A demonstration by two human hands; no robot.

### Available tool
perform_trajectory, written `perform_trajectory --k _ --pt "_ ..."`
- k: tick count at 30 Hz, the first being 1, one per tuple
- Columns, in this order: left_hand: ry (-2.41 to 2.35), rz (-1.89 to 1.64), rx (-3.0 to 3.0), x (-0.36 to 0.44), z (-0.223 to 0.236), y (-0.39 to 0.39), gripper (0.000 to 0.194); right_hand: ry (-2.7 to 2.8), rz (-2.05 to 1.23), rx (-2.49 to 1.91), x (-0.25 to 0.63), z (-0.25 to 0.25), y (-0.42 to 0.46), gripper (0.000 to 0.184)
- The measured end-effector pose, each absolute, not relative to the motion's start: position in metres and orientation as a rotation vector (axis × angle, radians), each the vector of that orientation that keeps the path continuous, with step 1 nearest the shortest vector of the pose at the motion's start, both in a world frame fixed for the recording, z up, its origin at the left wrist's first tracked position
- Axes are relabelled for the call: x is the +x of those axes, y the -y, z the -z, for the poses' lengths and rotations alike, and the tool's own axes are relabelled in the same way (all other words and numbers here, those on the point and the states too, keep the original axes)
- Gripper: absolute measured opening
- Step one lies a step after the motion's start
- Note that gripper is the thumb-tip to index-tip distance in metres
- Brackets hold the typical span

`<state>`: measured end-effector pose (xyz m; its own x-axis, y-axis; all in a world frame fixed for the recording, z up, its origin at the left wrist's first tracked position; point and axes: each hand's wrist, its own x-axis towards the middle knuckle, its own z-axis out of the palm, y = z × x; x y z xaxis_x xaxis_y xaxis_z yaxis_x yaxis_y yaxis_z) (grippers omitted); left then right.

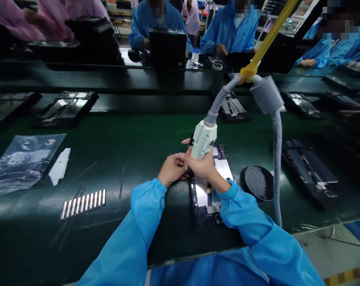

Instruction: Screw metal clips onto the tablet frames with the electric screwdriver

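Observation:
My right hand [202, 165] is wrapped round the pale body of an electric screwdriver [203, 139], which leans over an opened tablet [201, 192]; its tip is hidden behind my hands. My left hand [171, 169] is closed with fingers pinched together, touching my right hand's fingertips at the tablet's left edge. Whatever it pinches is hidden. The tablet lies on the green work surface with silvery panels and dark frame showing. Right of it stands a round black dish [258, 182] filled with many small pieces, probably screws.
A grey hose [276, 159] hangs from a yellow strap [269, 39], right of my forearm. At left lie a clear plastic bag [25, 161], a white sheet piece [60, 166] and a striped strip [83, 203]. Another tablet [312, 171] lies right; co-workers sit across.

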<state>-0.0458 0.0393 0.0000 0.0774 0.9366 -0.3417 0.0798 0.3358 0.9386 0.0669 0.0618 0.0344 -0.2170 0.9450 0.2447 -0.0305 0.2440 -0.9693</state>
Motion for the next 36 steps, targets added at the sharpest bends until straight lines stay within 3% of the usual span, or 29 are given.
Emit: perform_trajectory --k 7,11,17,19,23,29,36 --pt "-1.334 -0.857 1.091 -0.064 -0.006 -0.035 0.014 1.597 -1.086 -0.901 0.067 -0.028 -0.055 0.014" --pt "-1.71 -0.832 1.371 -0.106 -0.018 -0.001 0.018 1.559 -1.075 -0.928 0.064 -0.022 -0.054 0.016" --pt "-2.202 -0.583 1.567 -0.11 -0.013 0.051 0.051 1.471 -1.147 -0.83 0.072 -0.048 -0.05 0.017" --pt "-2.187 -0.57 1.611 -0.103 -0.006 0.054 0.05 1.47 -1.142 -0.804 0.092 -0.063 -0.048 0.014" --pt "-2.034 -0.586 1.658 -0.102 0.001 0.045 0.046 1.422 -1.065 -0.861 0.158 -0.076 -0.041 0.028" --pt "-2.004 -0.543 1.551 -0.102 -0.001 0.038 0.052 1.121 -0.911 -0.962 0.251 -0.043 -0.033 0.034" --pt "-1.901 -0.507 1.429 -0.091 -0.014 0.035 0.066 1.081 -0.895 -1.081 0.258 -0.017 -0.031 0.03"
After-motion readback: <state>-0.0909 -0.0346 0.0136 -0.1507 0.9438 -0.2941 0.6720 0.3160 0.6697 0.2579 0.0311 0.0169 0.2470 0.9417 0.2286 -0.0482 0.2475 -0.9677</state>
